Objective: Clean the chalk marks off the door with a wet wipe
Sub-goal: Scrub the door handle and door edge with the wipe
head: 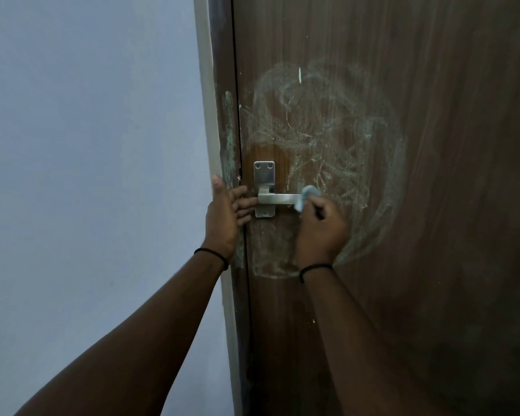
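Wet wipe [308, 196]: pale blue-white, crumpled, pinched in fingers of R hand [323, 232], pressed to door [433, 175] at free end of lever handle [279, 199]. R hand closed around wipe, knuckles toward camera; only upper part of wipe shows above fingers

Chalk marks [318, 136]: pale greenish-white smears and looping scribbles on brown wood-grain door, spread above, right of and below handle. Densest patch above-right of handle; fainter arc curves down past R hand to approx wrist level. A darker, cleaner-looking patch sits directly above backplate [264, 175]. Green-tinted streaks also on door frame [227, 139], left of the door gap

L hand [225, 211]: open, fingers spread, laid flat across frame edge, fingertips touching backplate beside handle pivot. Holds nothing

Both wrists carry a thin black band: L [212, 255], R [314, 269]. Grey-blue wall [87, 145] fills left side. No containers in view
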A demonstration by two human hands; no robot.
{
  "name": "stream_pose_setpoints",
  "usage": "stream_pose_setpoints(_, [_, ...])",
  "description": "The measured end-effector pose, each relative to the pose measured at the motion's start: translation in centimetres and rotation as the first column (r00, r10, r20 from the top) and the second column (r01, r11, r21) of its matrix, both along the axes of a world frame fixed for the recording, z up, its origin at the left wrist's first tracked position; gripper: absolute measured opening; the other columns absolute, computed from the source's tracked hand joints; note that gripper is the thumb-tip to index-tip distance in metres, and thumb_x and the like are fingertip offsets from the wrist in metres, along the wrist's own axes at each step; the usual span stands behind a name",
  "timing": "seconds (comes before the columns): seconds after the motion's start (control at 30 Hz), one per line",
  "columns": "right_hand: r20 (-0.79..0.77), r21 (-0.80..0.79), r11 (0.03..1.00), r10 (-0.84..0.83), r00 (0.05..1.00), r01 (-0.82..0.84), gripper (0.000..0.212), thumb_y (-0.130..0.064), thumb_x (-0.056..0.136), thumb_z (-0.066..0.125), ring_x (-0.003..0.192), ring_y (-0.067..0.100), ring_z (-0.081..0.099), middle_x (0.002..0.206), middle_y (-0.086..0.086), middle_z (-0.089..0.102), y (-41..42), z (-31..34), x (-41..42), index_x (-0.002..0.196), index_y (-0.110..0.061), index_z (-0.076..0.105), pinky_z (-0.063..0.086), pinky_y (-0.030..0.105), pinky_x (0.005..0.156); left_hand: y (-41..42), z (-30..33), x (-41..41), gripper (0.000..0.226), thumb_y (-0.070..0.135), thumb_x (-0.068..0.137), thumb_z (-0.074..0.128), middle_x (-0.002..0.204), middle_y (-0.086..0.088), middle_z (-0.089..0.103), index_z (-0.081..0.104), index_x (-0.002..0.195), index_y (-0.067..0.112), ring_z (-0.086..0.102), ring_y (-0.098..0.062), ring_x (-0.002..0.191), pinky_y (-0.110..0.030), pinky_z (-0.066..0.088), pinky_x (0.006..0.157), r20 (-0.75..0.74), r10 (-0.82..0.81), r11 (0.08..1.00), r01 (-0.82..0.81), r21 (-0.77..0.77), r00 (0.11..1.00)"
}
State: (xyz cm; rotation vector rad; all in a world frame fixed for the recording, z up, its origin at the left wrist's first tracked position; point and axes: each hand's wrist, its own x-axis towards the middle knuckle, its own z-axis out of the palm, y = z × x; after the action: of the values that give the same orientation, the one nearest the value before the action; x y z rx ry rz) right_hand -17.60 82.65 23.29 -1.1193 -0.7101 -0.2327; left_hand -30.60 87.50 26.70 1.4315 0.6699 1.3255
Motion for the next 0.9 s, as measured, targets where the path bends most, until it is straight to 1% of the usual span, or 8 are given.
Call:
stream_pose_setpoints(0.13, [-0.077,-0.032,0.998,-0.065,0.995,0.063,0.009,-0.009,0.087,0.064,0.083,0.013,0.062,0.096,0.007,0.070,0.0,0.7,0.7,0.091,-0.012,0.071,0.048,0.014,0.070,-0.1,-0.4,0.2,0.084,0.064,0.096,0.007,0.107,-0.005,0.072,0.054,0.134,0.007,0.068,-0.016,0.105,-0.031,0.052,0.092,0.005,0.013,1.000,-0.013,0.017,1.000])
stream_pose_setpoints(0.3, [0.373,-0.180,0.983,0.024,0.928,0.047,0.008,-0.007,0.087,0.062,0.083,0.015,0.055,0.090,0.005,0.064,1.3,0.7,-4.0,0.086,-0.009,0.070,0.047,0.024,0.070,-0.9,-0.4,0.3,0.076,0.062,0.098,0.016,0.114,-0.010,0.071,0.058,0.131,0.008,0.068,-0.017,0.104,-0.032,0.054,0.092,0.002,0.057,0.998,-0.057,-0.013,0.998])
stream_pose_setpoints(0.4, [0.294,-0.178,0.981,0.130,0.947,-0.079,0.010,-0.008,0.087,0.062,0.087,0.016,0.059,0.093,0.006,0.065,1.6,0.7,-5.2,0.090,-0.008,0.071,0.050,0.033,0.078,-1.5,-0.2,-0.1,0.043,0.043,0.101,0.043,0.105,-0.007,0.073,0.069,0.116,0.013,0.067,-0.017,0.099,-0.043,0.055,0.091,-0.092,0.205,0.976,-0.198,0.087,0.974])
stream_pose_setpoints(0.5, [0.286,-0.132,0.978,0.195,0.938,-0.163,0.013,-0.002,0.087,0.061,0.092,0.017,0.061,0.097,0.005,0.065,0.4,-0.1,-5.1,0.092,-0.008,0.072,0.052,0.033,0.084,-2.1,0.0,-0.9,0.027,0.034,0.095,0.059,0.107,0.008,0.073,0.073,0.114,0.019,0.065,-0.002,0.096,-0.016,0.051,0.090,-0.197,0.427,0.839,-0.306,0.450,0.882])
stream_pose_setpoints(0.6, [0.255,-0.117,0.962,0.268,0.929,-0.246,0.016,0.003,0.088,0.061,0.096,0.016,0.063,0.100,0.006,0.067,-1.2,-0.6,-4.5,0.095,-0.005,0.073,0.054,0.034,0.087,-2.8,0.3,-1.0,0.021,0.035,0.088,0.070,0.091,0.012,0.074,0.078,0.101,0.021,0.066,0.005,0.082,-0.002,0.046,0.073,-0.246,0.417,0.819,-0.244,0.519,0.875])
stream_pose_setpoints(0.73, [0.033,-0.068,0.912,0.408,0.912,-0.405,0.019,0.000,0.088,0.063,0.094,0.010,0.066,0.101,0.003,0.069,-2.5,-0.1,-4.1,0.102,-0.009,0.070,0.056,0.027,0.083,-3.1,0.6,-0.5,0.015,0.023,0.088,0.071,0.069,-0.004,0.072,0.078,0.085,0.010,0.065,-0.011,0.059,-0.020,0.053,0.062,-0.284,0.345,0.914,-0.252,0.318,0.894])
stream_pose_setpoints(0.8, [-0.133,-0.004,0.888,0.455,0.880,-0.460,0.023,-0.004,0.087,0.067,0.091,0.004,0.067,0.102,0.000,0.071,-2.8,0.0,-4.0,0.108,-0.010,0.068,0.056,0.020,0.078,-3.4,1.0,-0.2,0.018,0.014,0.091,0.067,0.073,-0.015,0.071,0.072,0.091,-0.003,0.064,-0.018,0.054,-0.029,0.058,0.059,-0.174,0.188,0.982,-0.185,0.034,0.967])
stream_pose_setpoints(0.9, [-0.321,0.017,0.839,0.520,0.791,-0.544,0.015,-0.006,0.088,0.067,0.085,0.013,0.069,0.098,0.009,0.073,-3.1,0.5,-3.6,0.102,-0.007,0.071,0.058,0.028,0.074,-4.1,1.6,0.0,0.011,0.003,0.094,0.058,0.080,-0.019,0.070,0.064,0.099,-0.006,0.068,-0.015,0.052,-0.025,0.059,0.050,0.052,0.001,0.968,0.012,-0.251,0.999])
